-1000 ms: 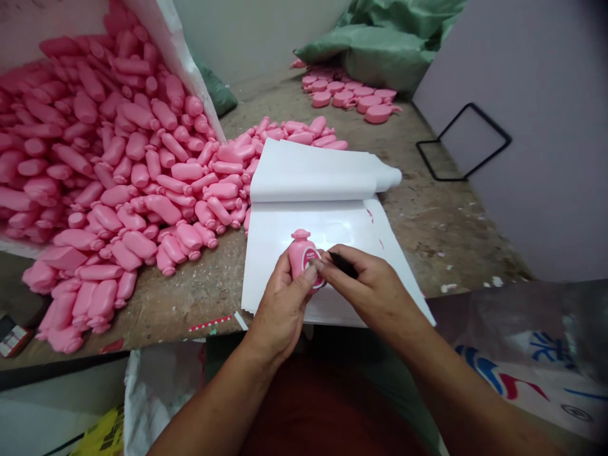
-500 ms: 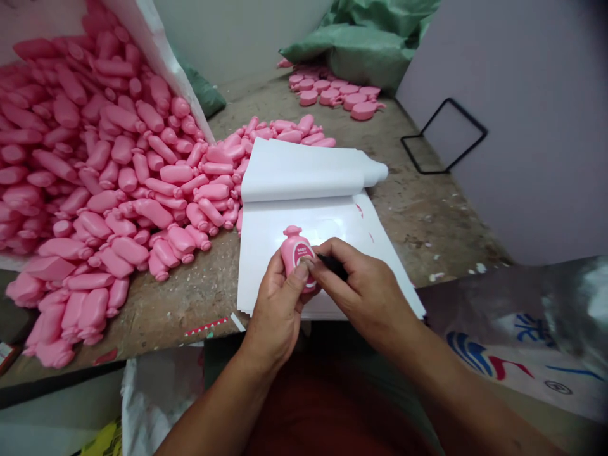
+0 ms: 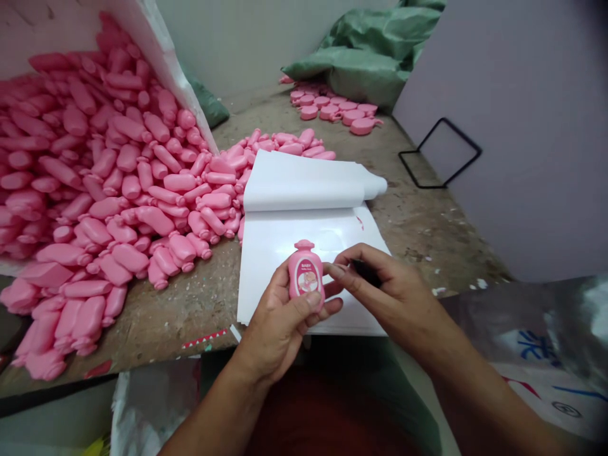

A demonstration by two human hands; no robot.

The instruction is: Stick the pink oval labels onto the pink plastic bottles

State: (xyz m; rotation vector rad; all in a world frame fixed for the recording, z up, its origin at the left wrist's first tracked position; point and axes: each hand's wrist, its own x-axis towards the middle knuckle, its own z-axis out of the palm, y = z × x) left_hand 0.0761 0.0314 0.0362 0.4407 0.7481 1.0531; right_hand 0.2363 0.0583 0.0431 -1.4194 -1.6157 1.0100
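Note:
A small pink bottle [image 3: 305, 273] with an oval "BABY" label on its front stands upright in my left hand [image 3: 280, 316], held between thumb and fingers. Just right of it is my right hand [image 3: 380, 282], its fingers curled round a dark tool [image 3: 365, 272] whose shape is mostly hidden. The thumb and index fingertips of that hand are close to the bottle's right side. Beneath both hands lies a stack of white glossy sheets [image 3: 266, 247], with upper sheets folded back [image 3: 304, 183] at its far side.
Many pink bottles [image 3: 128, 190] spill from a white container [image 3: 178, 69] at the left. Flat pink pieces [image 3: 351, 117] lie at the back beside a green sack [image 3: 365, 63]. A black wire frame [image 3: 441, 152] stands at the right, above a printed plastic bag [image 3: 532, 342].
My right hand has drawn away to the right from the bottle, and the label is now less covered. The bottle has shifted slightly right and down in view.

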